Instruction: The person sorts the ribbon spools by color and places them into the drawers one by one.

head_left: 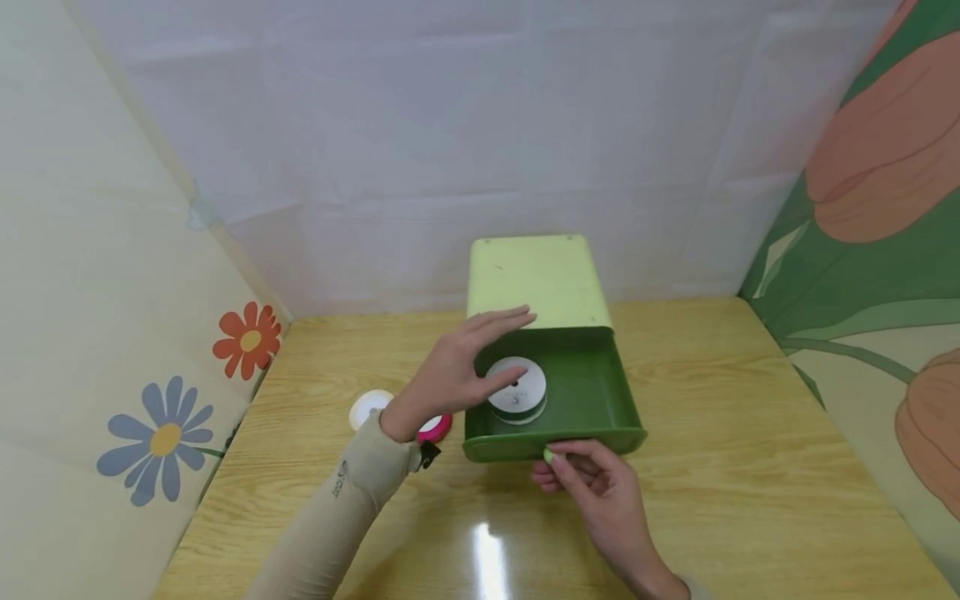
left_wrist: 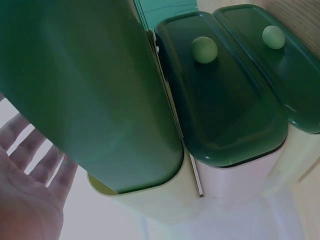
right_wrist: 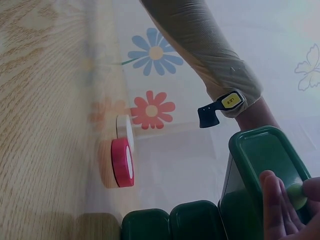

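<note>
A small cabinet with a pale yellow-green top [head_left: 536, 283] has its top green drawer [head_left: 588, 379] pulled far out. My right hand [head_left: 603, 496] pinches the round light-green knob [right_wrist: 296, 196] on the drawer front. Inside the drawer, at its left, lies a white-faced spool [head_left: 530, 402] with a dark green edge. Over the drawer's left side hovers my left hand [head_left: 465, 362], fingers straight and thumb spread, the thumb overlapping the spool in the head view. In the left wrist view, that hand's fingers extend beside the drawer's side wall.
Two lower drawers [left_wrist: 225, 100] with knobs stay closed below. On the wooden table [head_left: 712, 467], left of the cabinet, sit a pink roll [right_wrist: 120, 162] and a white roll [right_wrist: 123, 127], partly covered by my left forearm in the head view. A white sheet [head_left: 420, 150] hangs behind.
</note>
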`<move>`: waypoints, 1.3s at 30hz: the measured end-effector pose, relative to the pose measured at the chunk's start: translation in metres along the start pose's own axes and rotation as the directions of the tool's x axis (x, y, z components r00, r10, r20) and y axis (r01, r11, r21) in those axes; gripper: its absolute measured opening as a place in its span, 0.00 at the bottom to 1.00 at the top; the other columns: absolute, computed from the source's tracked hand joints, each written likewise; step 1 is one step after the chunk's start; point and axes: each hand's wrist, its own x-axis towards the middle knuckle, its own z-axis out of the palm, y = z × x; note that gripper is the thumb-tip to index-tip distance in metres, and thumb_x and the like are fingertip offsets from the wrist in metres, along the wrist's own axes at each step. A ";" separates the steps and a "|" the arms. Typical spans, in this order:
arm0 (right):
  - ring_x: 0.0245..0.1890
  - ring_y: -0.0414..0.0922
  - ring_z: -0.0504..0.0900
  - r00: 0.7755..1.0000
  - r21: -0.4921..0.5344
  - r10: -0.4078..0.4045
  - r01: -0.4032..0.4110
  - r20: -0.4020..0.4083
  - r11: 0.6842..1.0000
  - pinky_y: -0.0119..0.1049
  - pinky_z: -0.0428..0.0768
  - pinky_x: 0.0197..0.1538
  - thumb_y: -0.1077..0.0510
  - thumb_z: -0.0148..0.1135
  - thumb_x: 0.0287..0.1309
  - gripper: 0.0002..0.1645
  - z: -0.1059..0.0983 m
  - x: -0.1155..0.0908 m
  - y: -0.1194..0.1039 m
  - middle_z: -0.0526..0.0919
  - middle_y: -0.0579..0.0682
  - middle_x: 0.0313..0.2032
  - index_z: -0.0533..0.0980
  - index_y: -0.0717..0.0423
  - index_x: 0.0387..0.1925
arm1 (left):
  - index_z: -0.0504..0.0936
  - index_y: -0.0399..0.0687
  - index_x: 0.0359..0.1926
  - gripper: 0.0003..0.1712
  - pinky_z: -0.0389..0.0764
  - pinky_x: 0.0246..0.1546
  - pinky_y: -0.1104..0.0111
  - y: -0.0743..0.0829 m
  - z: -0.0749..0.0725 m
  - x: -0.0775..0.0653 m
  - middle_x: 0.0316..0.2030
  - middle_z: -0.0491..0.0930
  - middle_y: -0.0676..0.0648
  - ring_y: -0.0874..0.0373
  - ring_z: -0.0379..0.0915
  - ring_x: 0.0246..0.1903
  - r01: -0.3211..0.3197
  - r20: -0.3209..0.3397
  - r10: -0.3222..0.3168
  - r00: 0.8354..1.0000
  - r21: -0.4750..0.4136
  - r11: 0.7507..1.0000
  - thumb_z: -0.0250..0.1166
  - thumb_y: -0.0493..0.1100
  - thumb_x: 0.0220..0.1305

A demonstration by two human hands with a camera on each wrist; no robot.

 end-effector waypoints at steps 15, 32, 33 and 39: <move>0.37 0.47 0.92 1.000 0.004 -0.014 0.014 -0.004 1.000 0.47 0.90 0.40 0.77 0.55 0.68 0.10 -0.001 0.000 0.000 0.88 0.67 0.38 0.75 0.79 0.49 | 0.76 0.57 0.71 0.26 0.65 0.75 0.47 -0.052 -0.018 0.017 0.72 0.73 0.48 0.50 0.64 0.73 0.203 -0.159 -0.199 0.967 0.008 0.979 0.65 0.47 0.74; 0.36 0.47 0.92 1.000 -0.020 -0.004 0.004 -0.005 1.000 0.47 0.90 0.39 0.76 0.56 0.68 0.10 -0.001 0.000 -0.001 0.87 0.70 0.37 0.75 0.78 0.49 | 0.76 0.58 0.71 0.25 0.72 0.72 0.52 -0.094 -0.007 0.023 0.76 0.65 0.53 0.54 0.58 0.76 0.392 -0.033 -0.403 0.915 -0.169 0.904 0.56 0.56 0.79; 0.36 0.47 0.92 1.000 -0.022 -0.004 0.004 -0.005 1.000 0.47 0.90 0.39 0.76 0.56 0.68 0.10 -0.001 0.000 -0.001 0.87 0.70 0.37 0.75 0.78 0.49 | 0.76 0.58 0.71 0.26 0.72 0.72 0.53 -0.094 -0.006 0.023 0.76 0.65 0.53 0.54 0.58 0.76 0.391 -0.033 -0.402 0.915 -0.172 0.904 0.56 0.57 0.79; 0.36 0.46 0.92 1.000 -0.030 -0.003 0.002 -0.005 1.000 0.46 0.90 0.39 0.76 0.56 0.68 0.10 -0.001 0.000 0.000 0.87 0.71 0.37 0.75 0.78 0.49 | 0.77 0.57 0.71 0.25 0.72 0.72 0.53 -0.095 -0.005 0.022 0.76 0.65 0.54 0.54 0.59 0.75 0.388 -0.043 -0.401 0.915 -0.179 0.904 0.57 0.55 0.79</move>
